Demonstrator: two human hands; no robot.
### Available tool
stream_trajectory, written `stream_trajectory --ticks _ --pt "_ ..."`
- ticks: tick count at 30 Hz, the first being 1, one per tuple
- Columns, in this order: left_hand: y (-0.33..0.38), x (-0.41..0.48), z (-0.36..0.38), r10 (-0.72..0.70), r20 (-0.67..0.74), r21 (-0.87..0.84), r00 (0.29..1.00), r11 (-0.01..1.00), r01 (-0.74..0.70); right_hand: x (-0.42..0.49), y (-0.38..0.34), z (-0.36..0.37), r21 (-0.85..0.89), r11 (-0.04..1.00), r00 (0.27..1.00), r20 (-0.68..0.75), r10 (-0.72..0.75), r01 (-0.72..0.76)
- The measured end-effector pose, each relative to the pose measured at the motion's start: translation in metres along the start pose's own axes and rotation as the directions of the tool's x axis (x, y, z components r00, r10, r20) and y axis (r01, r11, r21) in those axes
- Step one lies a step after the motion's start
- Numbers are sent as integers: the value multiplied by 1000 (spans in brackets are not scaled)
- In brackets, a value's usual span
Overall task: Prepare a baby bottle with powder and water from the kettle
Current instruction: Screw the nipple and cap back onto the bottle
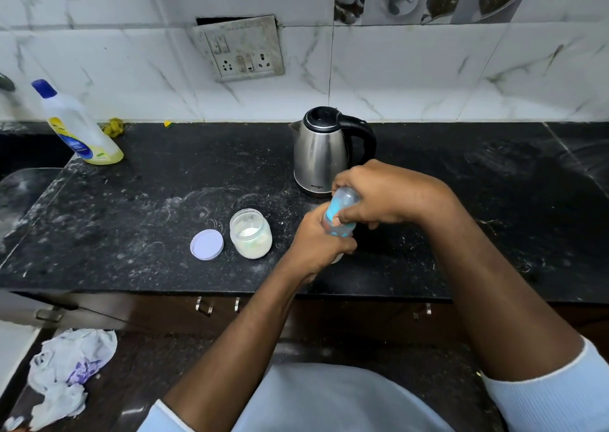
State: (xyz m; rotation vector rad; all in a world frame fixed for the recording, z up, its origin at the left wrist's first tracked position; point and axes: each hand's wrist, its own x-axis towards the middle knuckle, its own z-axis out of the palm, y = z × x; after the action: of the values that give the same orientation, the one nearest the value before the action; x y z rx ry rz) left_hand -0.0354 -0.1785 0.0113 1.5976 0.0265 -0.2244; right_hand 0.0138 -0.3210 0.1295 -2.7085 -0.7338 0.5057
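black stone bench (pixel 164 207), kettle (pixel 321 154) at the back. your left hand (pixel 316 247) grips the bottle (pixel 339 217) low down, just above the bench; your right hand (pixel 379 197) clasps its top. twist the top squarely, keep the bottle upright beside the open powder jar (pixel 251 234).

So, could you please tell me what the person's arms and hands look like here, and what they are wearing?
Both hands, the left hand and the right hand, are bare: no gloves, and no rings or watch that I can make out. The forearms are uncovered too. Each arm has a pale blue sleeve pushed up towards the elbow, with a lighter cuff edge, matching the pale blue top at the bottom of the view.
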Motion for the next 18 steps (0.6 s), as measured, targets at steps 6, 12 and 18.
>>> stream_trajectory --ticks 6,12,18 --pt "-1 5 -4 -31 9 33 999 999 31 8 -1 28 -199 970 966 -244 89 -140" --pt "2 10 -14 -64 141 48 988 997 57 4 13 10 96 988 992 -18 -123 124" --pt "13 16 -6 -18 114 52 993 999 12 8 19 -1 37 998 987 -152 -54 60"
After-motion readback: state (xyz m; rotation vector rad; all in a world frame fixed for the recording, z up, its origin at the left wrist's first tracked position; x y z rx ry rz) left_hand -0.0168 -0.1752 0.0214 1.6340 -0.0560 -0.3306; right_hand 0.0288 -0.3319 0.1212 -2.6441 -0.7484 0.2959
